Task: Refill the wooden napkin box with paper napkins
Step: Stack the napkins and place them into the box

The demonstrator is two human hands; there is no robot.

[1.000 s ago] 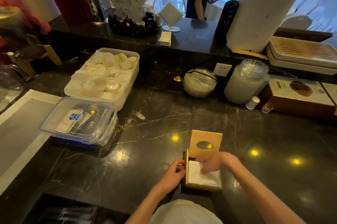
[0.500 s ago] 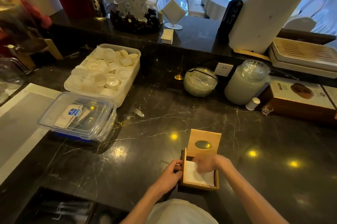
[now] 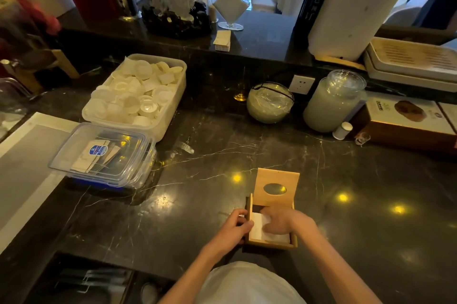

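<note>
Dark marble counter (image 3: 197,204), tub of white cups (image 3: 134,92), clear lidded container (image 3: 103,155), glass jar (image 3: 332,103)

Change over the last second. The white paper napkins (image 3: 262,230), which a second ago rose above the rim of the wooden napkin box (image 3: 270,243), now sit lower, inside its walls. The right hand (image 3: 280,223) has gone from resting on top of the stack to pressing flat on it within the box, fingers spread toward the hinged lid (image 3: 275,186). The left hand (image 3: 235,228) has curled tighter on the box's left wall, thumb over the rim. The person seen beyond the far counter a second ago no longer stands there.
</note>
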